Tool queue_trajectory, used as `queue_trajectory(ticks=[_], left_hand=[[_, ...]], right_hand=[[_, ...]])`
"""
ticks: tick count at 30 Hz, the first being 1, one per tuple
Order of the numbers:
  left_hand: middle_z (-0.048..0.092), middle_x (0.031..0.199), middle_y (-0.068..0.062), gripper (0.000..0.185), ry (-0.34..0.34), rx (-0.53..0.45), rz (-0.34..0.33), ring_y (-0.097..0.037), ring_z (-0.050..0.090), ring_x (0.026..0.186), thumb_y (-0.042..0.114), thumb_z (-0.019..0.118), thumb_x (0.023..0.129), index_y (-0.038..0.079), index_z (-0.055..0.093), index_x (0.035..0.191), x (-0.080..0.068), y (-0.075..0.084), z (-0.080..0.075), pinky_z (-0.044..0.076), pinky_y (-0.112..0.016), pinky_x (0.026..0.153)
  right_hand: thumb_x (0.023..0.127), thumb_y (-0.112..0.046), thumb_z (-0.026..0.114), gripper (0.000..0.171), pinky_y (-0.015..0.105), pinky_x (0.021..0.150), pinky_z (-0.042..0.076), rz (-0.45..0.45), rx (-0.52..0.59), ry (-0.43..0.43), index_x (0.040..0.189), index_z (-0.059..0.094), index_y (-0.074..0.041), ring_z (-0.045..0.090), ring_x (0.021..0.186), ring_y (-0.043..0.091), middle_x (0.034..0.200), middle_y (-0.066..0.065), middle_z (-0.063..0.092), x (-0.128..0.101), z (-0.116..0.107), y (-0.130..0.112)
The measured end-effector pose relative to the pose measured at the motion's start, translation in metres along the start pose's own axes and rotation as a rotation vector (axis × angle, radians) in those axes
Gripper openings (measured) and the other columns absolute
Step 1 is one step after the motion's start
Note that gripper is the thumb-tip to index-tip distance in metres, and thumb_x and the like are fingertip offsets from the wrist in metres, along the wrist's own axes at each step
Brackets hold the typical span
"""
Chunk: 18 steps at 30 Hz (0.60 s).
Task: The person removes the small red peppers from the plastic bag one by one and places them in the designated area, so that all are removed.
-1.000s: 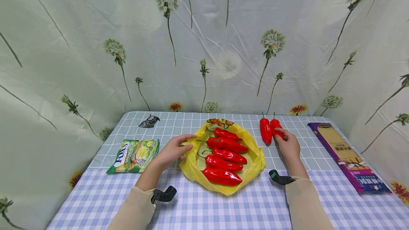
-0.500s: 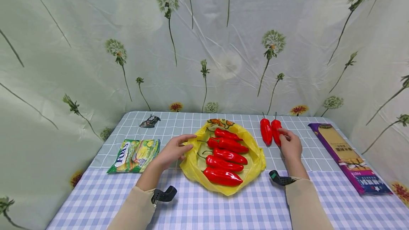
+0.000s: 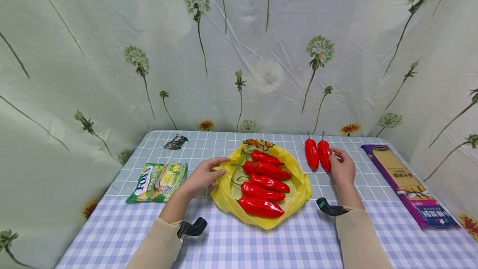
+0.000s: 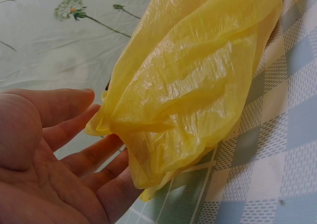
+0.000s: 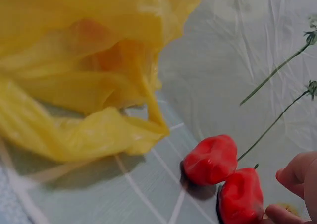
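A yellow plastic bag (image 3: 225,197) lies opened out at the centre of the table, with several shiny red peppers (image 3: 260,206) in a row inside. My left hand (image 3: 201,179) is at its left edge. In the left wrist view, fingertips overlap the bag's crumpled rim while the thumb stays apart. Right of the bag, a left pepper (image 3: 311,154) and a right pepper (image 3: 324,155) lie side by side, stems pointing away. Beside the right pepper is my right hand (image 3: 344,170); in the right wrist view its thumb is clear and a fingertip is right at the pepper.
To the left lies a green FOX'S packet (image 3: 158,182), with a small dark wrapper (image 3: 176,142) behind it. A long purple and tan pasta packet (image 3: 408,186) lies along the right side. A floral curtain (image 3: 269,53) hangs behind the table.
My right hand has eased off the right pepper and shifted slightly right. That pepper now shows whole, next to the left one. The left hand stays at the bag.
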<state>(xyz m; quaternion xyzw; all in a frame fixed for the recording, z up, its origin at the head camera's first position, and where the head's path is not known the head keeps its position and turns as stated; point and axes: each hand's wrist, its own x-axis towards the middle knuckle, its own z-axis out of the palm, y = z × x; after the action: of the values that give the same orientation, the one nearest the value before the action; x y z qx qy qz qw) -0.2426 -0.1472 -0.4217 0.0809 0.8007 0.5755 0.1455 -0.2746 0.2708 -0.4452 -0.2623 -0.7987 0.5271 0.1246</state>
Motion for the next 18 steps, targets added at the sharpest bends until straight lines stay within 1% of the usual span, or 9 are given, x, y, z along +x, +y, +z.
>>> queue_trajectory(ticks=[4,5,7,11,18], left_hand=[[0.052,0.148,-0.007,0.041,0.001,-0.003,-0.003,-0.018,0.058,0.095,0.014,0.059,0.099,0.02,0.058,0.14,0.0,0.0,0.0,0.05,-0.025,0.065],[0.051,0.149,-0.008,0.041,-0.002,-0.002,0.0,-0.018,0.058,0.095,0.013,0.059,0.099,0.02,0.058,0.14,0.0,0.0,0.0,0.05,-0.025,0.065],[0.05,0.15,-0.009,0.042,-0.01,-0.002,0.004,-0.018,0.058,0.095,0.013,0.059,0.1,0.019,0.057,0.141,0.0,0.0,0.0,0.049,-0.025,0.065],[0.049,0.151,-0.011,0.043,-0.022,0.002,0.009,-0.018,0.058,0.096,0.012,0.058,0.1,0.018,0.056,0.142,0.0,0.0,-0.001,0.05,-0.026,0.066],[0.048,0.151,-0.014,0.044,-0.038,-0.008,0.007,-0.022,0.062,0.109,0.01,0.058,0.1,0.017,0.054,0.143,0.0,-0.001,-0.002,0.057,-0.031,0.074]], right_hand=[[0.099,-0.025,0.045,0.046,0.027,0.092,0.047,0.003,0.004,0.009,0.143,0.055,-0.018,0.044,0.135,0.029,0.152,0.009,0.048,-0.002,-0.002,-0.007],[0.099,-0.025,0.045,0.046,0.027,0.093,0.048,0.001,0.004,0.008,0.143,0.054,-0.019,0.044,0.135,0.028,0.152,0.009,0.047,-0.003,-0.002,-0.01],[0.099,-0.026,0.046,0.046,0.029,0.097,0.049,-0.002,0.011,0.003,0.144,0.053,-0.02,0.044,0.135,0.027,0.153,0.008,0.047,-0.005,-0.003,-0.016],[0.101,-0.027,0.047,0.045,0.04,0.107,0.048,-0.024,0.025,-0.016,0.145,0.051,-0.022,0.043,0.137,0.026,0.154,0.006,0.045,-0.013,-0.003,-0.03],[0.102,-0.03,0.048,0.042,0.044,0.11,0.046,-0.07,0.053,-0.067,0.144,0.053,-0.023,0.043,0.139,0.025,0.155,0.005,0.044,-0.028,-0.004,-0.052]])
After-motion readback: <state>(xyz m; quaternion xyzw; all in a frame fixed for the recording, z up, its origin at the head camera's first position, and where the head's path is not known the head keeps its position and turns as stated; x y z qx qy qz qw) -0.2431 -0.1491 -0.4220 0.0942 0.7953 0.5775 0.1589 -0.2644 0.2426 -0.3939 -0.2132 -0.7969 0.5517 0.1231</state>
